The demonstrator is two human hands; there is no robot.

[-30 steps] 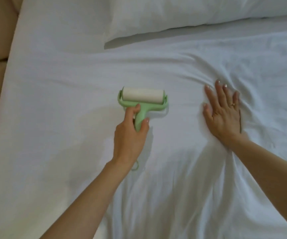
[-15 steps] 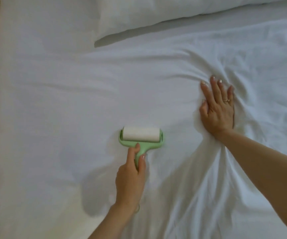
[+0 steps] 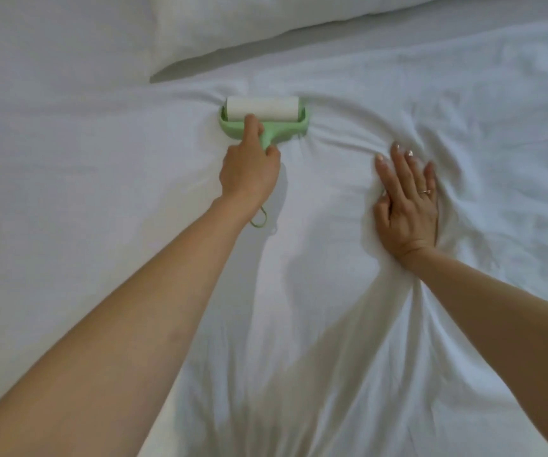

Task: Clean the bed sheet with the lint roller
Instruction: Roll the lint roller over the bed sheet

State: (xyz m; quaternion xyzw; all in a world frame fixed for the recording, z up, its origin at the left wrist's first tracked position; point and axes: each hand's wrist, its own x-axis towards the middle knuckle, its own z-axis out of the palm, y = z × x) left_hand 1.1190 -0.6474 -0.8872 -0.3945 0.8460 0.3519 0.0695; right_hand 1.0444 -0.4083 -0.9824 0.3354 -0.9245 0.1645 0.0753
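Roller: lint roller [image 3: 262,122] sits on the bed sheet [image 3: 84,192], white drum flat against the cloth, near the pillow [image 3: 266,21] but apart from it
Left hand: our left hand [image 3: 249,174] is wrapped round the green handle, forefinger laid forward onto the frame just behind the drum
Right hand: our right hand [image 3: 406,206] lies flat with fingers straight, palm pressing the sheet to the right of the roller, grasping nothing
Sheet: smooth left of the roller; bunched round the right hand, with a ridge of folds running from the drum's far side toward the right fingertips
Step in hand: we judge a rolling stroke at its far reach, since the left arm is nearly straight
Doing it well: press evenly through the forefinger so both ends of the drum bear alike; roll in straight lanes that overlap; draw the cloth taut with the flat hand before rolling over it
Risk: we expect the sticky drum to drag loose cloth into the folds ahead and skip the lint inside them
Lint: too small for us to tell what the drum has picked up
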